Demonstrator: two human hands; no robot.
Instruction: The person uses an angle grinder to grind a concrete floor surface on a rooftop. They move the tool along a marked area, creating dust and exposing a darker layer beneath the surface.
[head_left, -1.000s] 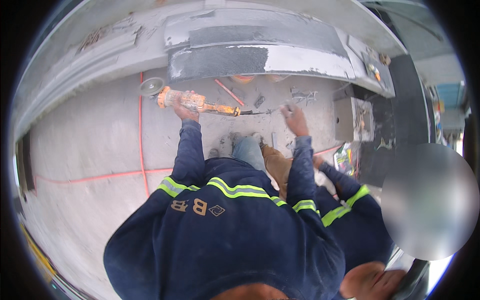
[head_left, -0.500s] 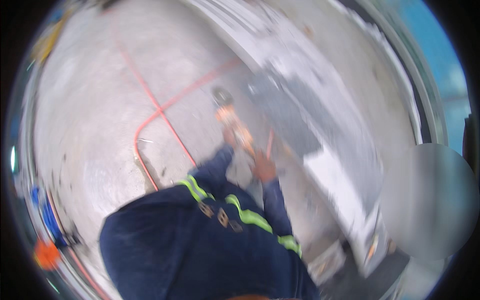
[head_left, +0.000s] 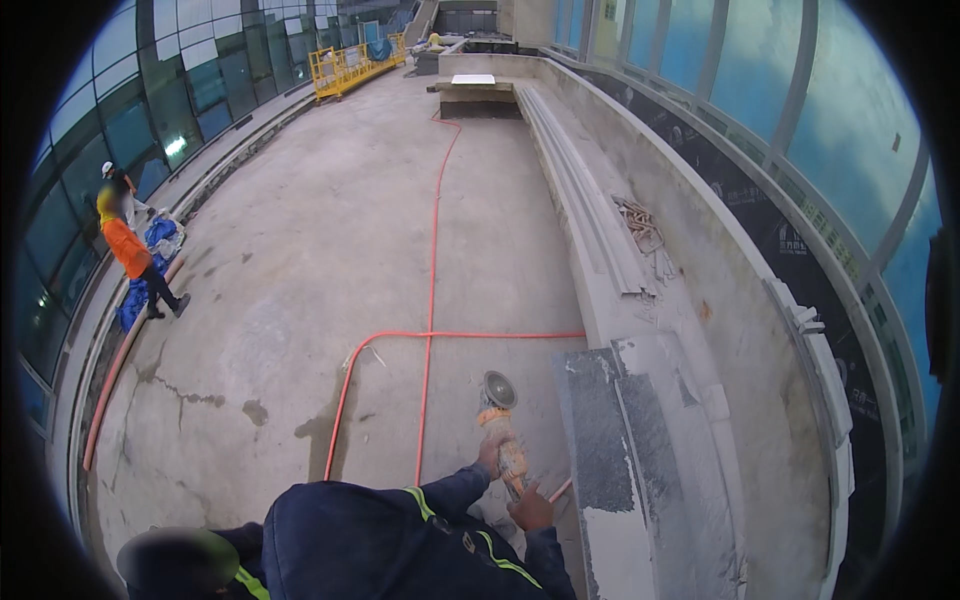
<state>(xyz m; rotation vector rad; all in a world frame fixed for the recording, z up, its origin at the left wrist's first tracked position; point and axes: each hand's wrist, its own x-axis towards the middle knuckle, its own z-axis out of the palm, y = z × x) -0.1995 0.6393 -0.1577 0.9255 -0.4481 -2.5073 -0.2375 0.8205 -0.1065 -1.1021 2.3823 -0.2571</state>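
Note:
Both my hands are wrapped round an angle grinder (head_left: 510, 462) with a dusty orange body, held in front of me near the lower middle. My left hand (head_left: 490, 452) grips its body close to the head, while my right hand (head_left: 532, 510) closes on the rear end. The round disc (head_left: 500, 390) points away from me, over the concrete floor and apart from any surface. Just right of the tool lie grey stone slabs (head_left: 598, 425), partly coated in white dust. I cannot tell whether the disc is spinning.
Red hoses (head_left: 433, 270) cross the concrete floor (head_left: 270, 230). A low wall and ledge (head_left: 690, 300) run along the right, bearing long metal strips (head_left: 580, 190). People (head_left: 130, 245) stand at the far left. A yellow metal platform (head_left: 355, 70) stands farther back.
My view has swung up and turned, showing more of the terrace ahead. The earlier picture is blurred. The grinder remains in both hands, now lower in view.

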